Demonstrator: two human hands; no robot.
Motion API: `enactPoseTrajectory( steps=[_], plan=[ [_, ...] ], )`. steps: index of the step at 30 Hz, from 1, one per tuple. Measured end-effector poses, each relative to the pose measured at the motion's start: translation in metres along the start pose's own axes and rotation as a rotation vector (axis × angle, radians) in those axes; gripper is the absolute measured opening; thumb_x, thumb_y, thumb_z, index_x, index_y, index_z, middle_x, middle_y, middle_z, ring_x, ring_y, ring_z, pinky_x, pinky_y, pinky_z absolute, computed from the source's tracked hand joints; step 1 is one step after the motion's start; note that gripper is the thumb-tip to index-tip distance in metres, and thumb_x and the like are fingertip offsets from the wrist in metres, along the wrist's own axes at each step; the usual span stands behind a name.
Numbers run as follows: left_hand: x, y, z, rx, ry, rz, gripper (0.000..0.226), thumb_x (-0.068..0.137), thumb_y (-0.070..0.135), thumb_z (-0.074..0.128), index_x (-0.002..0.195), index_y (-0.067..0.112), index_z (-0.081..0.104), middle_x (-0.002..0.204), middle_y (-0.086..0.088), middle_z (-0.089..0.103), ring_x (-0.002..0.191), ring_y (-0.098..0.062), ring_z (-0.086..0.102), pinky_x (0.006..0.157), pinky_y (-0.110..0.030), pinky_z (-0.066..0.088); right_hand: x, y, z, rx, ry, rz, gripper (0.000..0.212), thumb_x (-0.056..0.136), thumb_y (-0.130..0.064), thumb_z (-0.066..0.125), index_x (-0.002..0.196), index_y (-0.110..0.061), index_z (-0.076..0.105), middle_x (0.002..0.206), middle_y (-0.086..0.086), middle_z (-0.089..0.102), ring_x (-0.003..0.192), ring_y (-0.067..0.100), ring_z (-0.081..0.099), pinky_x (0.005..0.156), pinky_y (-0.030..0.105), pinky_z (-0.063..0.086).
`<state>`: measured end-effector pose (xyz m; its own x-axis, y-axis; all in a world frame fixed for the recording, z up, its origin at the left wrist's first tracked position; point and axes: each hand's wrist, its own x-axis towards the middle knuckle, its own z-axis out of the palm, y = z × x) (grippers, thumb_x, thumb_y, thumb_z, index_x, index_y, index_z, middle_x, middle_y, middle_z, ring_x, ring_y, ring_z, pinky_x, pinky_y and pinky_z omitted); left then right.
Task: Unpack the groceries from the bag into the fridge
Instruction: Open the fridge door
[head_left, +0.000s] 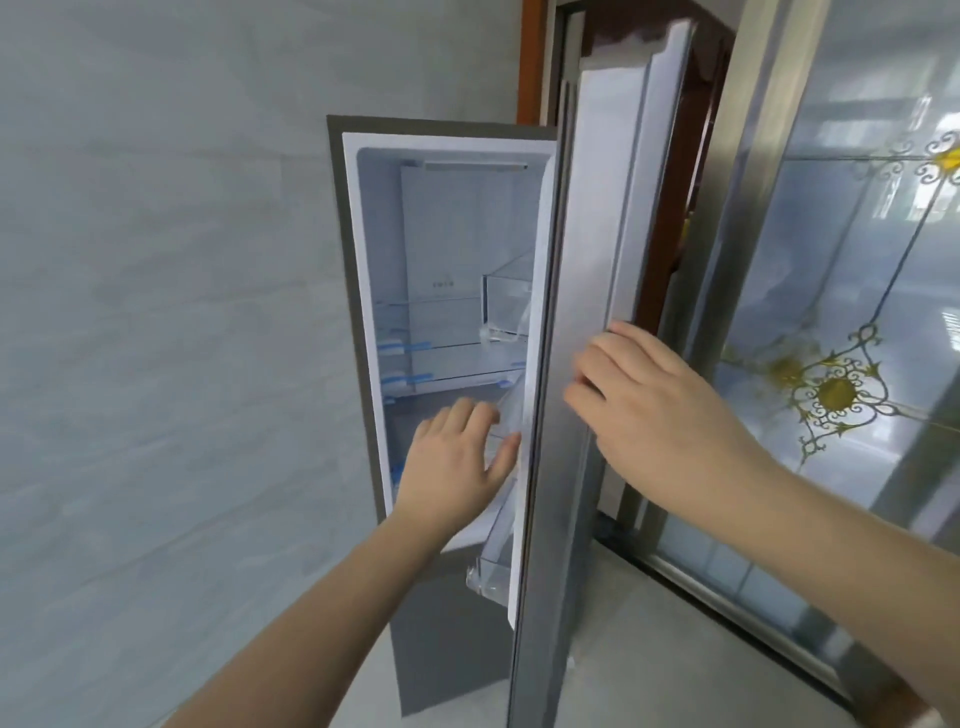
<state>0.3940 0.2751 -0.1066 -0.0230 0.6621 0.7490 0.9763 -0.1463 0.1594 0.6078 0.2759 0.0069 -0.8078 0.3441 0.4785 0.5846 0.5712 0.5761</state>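
Note:
A tall grey fridge (358, 322) stands with its upper door (587, 291) swung open to the right. Inside I see white walls, glass shelves (441, 358) held with blue tape, and clear door bins (506, 291). My right hand (654, 410) rests flat on the door's outer face, fingers straight. My left hand (457, 462) reaches in at the door's inner edge, fingers relaxed, touching the clear plastic of a door bin (488, 571). No bag or groceries are in view.
A pale tiled wall (156, 312) runs along the left of the fridge. To the right stands a sliding glass door (857, 312) with a metal frame and gold ornament. The light floor (649, 649) lies below the open door.

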Motion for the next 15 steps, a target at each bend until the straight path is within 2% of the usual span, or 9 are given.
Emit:
enactPoseTrajectory(
  steps=[2,5,7,9,12,15],
  plan=[
    [-0.004,0.0,0.014,0.005,-0.166,-0.023,0.04,0.095,0.049,0.041,0.12,0.021,0.053,0.121,-0.001,0.058,0.109,-0.022,0.057,0.093,-0.041,0.044,-0.02,0.007,-0.002,0.015,0.005,0.067,0.022,0.076,-0.005,0.056,0.096,-0.006,0.065,0.099,0.014,0.06,0.104,0.034,0.053,0.113,0.049,0.029],
    [-0.013,0.009,0.037,-0.061,-0.388,0.024,0.05,0.097,0.05,0.041,0.14,0.025,0.04,0.149,0.001,0.041,0.136,-0.018,0.037,0.112,-0.041,0.028,-0.049,0.016,-0.004,0.027,0.023,0.158,0.022,0.076,-0.009,0.057,0.095,-0.006,0.066,0.098,0.013,0.06,0.1,0.034,0.053,0.109,0.048,0.033],
    [-0.016,0.021,0.051,-0.127,-0.428,0.097,0.051,0.096,0.049,0.045,0.141,0.027,0.039,0.154,0.001,0.035,0.141,-0.017,0.03,0.114,-0.04,0.025,-0.071,0.023,-0.003,0.019,0.031,0.23,0.019,0.08,-0.012,0.058,0.095,-0.006,0.067,0.098,0.012,0.059,0.099,0.033,0.053,0.1,0.045,0.037],
    [-0.016,0.03,0.061,-0.185,-0.417,0.142,0.048,0.093,0.05,0.045,0.135,0.027,0.043,0.153,-0.003,0.035,0.142,-0.021,0.031,0.111,-0.045,0.031,-0.087,0.028,-0.002,0.044,0.031,0.314,0.018,0.083,-0.016,0.058,0.096,-0.007,0.067,0.098,0.011,0.058,0.099,0.033,0.053,0.095,0.044,0.038],
    [-0.009,0.051,0.073,-0.205,-0.412,0.259,0.044,0.09,0.048,0.046,0.129,0.028,0.043,0.155,-0.006,0.034,0.143,-0.026,0.03,0.109,-0.047,0.034,-0.11,0.039,-0.001,0.045,0.01,0.446,0.021,0.087,-0.02,0.056,0.098,-0.007,0.067,0.1,0.011,0.058,0.103,0.032,0.052,0.098,0.045,0.036],
    [-0.004,0.076,0.084,-0.177,-0.383,0.41,0.053,0.086,0.035,0.063,0.134,0.023,0.045,0.151,-0.01,0.041,0.139,-0.03,0.037,0.111,-0.049,0.033,-0.13,0.042,0.0,0.107,0.027,0.56,0.022,0.089,-0.017,0.054,0.102,-0.008,0.069,0.104,0.009,0.061,0.105,0.03,0.054,0.101,0.043,0.035]
  ],
)
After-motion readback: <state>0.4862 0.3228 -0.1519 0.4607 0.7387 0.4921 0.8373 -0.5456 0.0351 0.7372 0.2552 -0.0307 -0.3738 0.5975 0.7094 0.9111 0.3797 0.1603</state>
